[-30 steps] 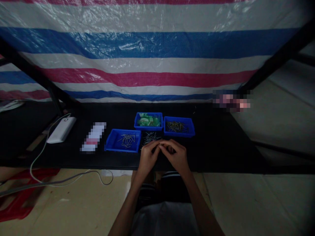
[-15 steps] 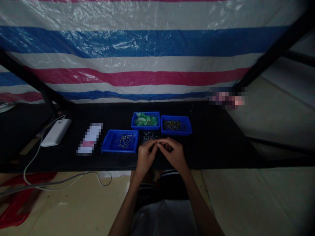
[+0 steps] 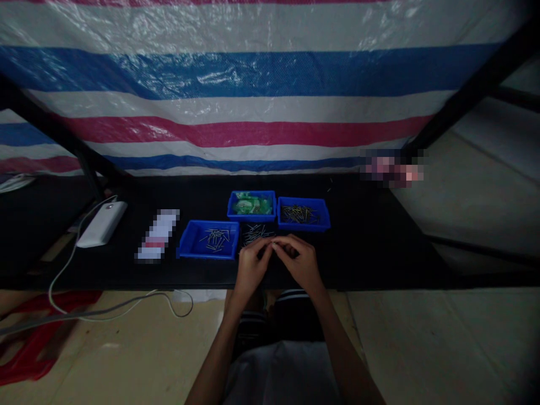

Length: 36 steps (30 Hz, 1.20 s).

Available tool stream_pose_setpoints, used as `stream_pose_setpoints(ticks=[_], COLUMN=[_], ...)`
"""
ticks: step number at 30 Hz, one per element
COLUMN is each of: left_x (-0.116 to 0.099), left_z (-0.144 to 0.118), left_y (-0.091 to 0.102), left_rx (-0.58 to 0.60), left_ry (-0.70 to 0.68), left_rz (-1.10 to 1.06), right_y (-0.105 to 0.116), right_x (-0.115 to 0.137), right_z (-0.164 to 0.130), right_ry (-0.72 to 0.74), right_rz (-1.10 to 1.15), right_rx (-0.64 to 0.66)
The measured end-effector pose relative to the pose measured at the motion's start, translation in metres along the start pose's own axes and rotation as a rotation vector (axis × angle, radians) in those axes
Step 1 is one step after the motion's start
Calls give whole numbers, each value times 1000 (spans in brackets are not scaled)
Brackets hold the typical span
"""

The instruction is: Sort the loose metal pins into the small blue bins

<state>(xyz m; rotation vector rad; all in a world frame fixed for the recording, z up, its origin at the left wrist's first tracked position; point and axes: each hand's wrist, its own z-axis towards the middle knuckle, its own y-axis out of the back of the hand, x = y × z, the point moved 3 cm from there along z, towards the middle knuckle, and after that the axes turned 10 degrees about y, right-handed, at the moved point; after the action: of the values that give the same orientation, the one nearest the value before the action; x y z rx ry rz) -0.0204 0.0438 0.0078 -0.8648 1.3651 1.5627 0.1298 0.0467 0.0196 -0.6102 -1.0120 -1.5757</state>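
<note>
My left hand (image 3: 253, 260) and my right hand (image 3: 300, 257) meet fingertip to fingertip above the black table (image 3: 371, 247). Both are closed in a pinch; what sits between the fingertips is too small and dark to name. Just beyond my left hand lies a loose pile of thin silvery pins or nails (image 3: 255, 232), partly covered by the fingers. To its left stands a blue tray (image 3: 192, 239) with similar silvery pieces (image 3: 216, 239). Behind the hands are a blue tray (image 3: 251, 217) of green-and-white packets (image 3: 253, 203) and another blue tray (image 3: 304, 227) of brassy, dark nail-like pieces (image 3: 298, 214).
A white power bank (image 3: 102, 225) with a cable (image 3: 54, 281) and a blurred-out flat item (image 3: 158, 236) lie on the left. Striped plastic sheeting (image 3: 261, 107) hangs behind the table, between dark frame bars (image 3: 455, 95). A red stool (image 3: 34, 349) stands at lower left.
The view has shifted slightly, so the table things appear a little further right. My hands stay pinched together in nearly the same place.
</note>
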Motion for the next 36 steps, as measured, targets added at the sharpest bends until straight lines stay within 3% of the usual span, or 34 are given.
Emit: stream_pose_setpoints(ticks=[36], left_x=[-2], left_z=[0], left_y=[0], left_rx=[-11], left_ry=[-20], left_rz=[18], right_y=[3], right_x=[3], right_z=[1], right_ry=[19], right_rz=[-4], right_rx=[-8])
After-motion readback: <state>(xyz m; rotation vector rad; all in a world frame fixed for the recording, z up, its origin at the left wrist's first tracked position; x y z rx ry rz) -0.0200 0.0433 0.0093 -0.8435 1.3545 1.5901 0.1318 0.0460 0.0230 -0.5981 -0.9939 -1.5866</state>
